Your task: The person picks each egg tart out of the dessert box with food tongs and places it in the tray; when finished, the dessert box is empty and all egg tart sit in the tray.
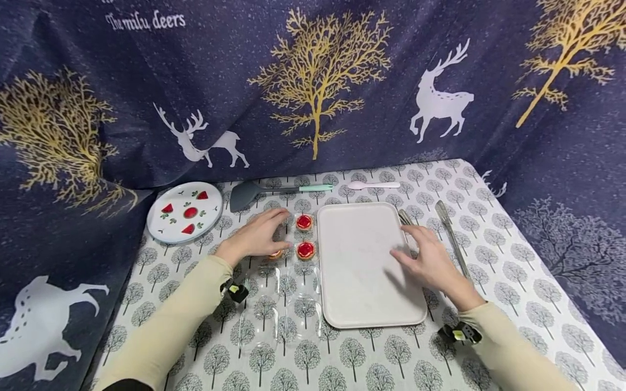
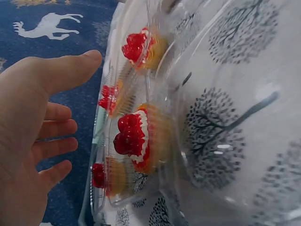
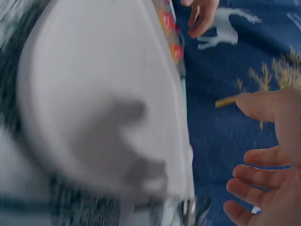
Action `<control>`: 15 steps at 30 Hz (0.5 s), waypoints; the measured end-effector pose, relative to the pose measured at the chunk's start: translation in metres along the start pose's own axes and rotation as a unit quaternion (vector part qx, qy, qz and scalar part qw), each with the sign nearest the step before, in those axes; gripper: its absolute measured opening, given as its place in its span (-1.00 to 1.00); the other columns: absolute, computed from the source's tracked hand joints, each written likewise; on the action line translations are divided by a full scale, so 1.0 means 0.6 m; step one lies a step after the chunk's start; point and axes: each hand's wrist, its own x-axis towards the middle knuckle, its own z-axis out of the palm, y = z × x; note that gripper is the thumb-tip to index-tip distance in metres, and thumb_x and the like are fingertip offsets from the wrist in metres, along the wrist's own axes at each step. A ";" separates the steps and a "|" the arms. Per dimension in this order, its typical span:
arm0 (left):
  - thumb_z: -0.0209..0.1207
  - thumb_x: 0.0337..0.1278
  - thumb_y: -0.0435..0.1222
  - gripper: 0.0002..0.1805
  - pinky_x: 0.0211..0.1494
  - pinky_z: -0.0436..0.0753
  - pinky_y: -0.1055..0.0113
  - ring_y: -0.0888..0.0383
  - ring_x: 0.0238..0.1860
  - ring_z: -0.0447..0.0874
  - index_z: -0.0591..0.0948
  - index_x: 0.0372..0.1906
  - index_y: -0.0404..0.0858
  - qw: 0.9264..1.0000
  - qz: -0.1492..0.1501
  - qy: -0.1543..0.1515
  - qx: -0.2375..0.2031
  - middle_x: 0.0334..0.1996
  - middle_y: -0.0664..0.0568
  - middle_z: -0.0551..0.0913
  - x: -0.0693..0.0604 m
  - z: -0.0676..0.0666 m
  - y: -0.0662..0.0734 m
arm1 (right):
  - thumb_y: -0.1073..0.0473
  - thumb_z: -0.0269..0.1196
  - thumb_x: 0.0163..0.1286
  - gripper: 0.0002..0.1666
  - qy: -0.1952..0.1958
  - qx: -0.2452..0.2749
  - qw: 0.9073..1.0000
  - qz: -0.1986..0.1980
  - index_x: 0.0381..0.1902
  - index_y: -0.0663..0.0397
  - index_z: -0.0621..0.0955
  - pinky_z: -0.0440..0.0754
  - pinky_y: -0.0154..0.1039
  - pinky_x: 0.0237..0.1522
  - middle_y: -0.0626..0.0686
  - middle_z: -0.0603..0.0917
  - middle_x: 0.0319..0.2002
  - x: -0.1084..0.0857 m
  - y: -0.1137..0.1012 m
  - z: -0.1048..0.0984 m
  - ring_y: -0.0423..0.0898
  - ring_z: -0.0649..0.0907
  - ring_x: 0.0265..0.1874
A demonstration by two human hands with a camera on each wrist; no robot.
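Observation:
A clear plastic container [image 1: 304, 304] lies left of a white rectangular tray [image 1: 367, 260]. Its far section holds several small red-topped tarts [image 1: 305, 250]. In the left wrist view a tart [image 2: 136, 139] shows glossy red fruit, a ring of white cream and a pale yellow base. My left hand [image 1: 259, 233] hovers over the container's far left part, fingers loosely bent and holding nothing, and partly covers a tart there. Above the tray's right edge hangs my right hand [image 1: 430, 260], thumb apart from the fingers, with nothing in it; its shadow falls on the tray.
A white plate [image 1: 210, 203] with watermelon pictures sits at the back left. Along the back lie a grey turner [image 1: 244, 195] with a mint handle and a pink spoon [image 1: 374, 185]. Metal tongs [image 1: 452, 236] lie right of the tray, near another metal utensil [image 1: 405, 217] partly hidden by my right hand.

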 end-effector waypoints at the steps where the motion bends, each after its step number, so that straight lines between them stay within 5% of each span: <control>1: 0.34 0.04 0.07 -0.09 0.51 0.20 -0.11 -0.18 0.42 0.24 0.32 0.40 -0.32 1.000 -0.002 -0.006 -0.002 0.39 -0.22 0.31 0.007 0.001 -0.002 | -0.04 0.36 0.24 -0.21 0.000 -0.006 1.000 0.005 0.29 0.29 0.39 0.32 0.36 0.27 0.37 0.43 0.26 -0.001 0.008 -0.002 0.33 0.39 0.25; 9: 0.28 0.08 0.15 -0.02 0.53 0.13 -0.13 -0.21 0.47 0.12 0.22 0.46 -0.31 0.999 -0.019 -0.045 0.010 0.46 -0.23 0.21 0.051 0.010 -0.016 | 0.00 0.44 0.11 -0.04 0.020 -0.053 0.998 0.016 0.29 0.46 0.32 0.26 0.40 0.28 0.48 0.36 0.26 -0.013 0.068 -0.016 0.44 0.32 0.25; 15: 0.30 0.06 0.14 0.00 0.53 0.15 -0.11 -0.21 0.48 0.11 0.20 0.47 -0.32 0.998 -0.024 -0.053 0.003 0.47 -0.24 0.17 0.070 0.017 -0.024 | -0.13 0.44 0.09 0.12 0.008 -0.082 0.994 0.074 0.36 0.47 0.22 0.16 0.49 0.26 0.54 0.21 0.33 -0.022 0.099 -0.023 0.50 0.21 0.29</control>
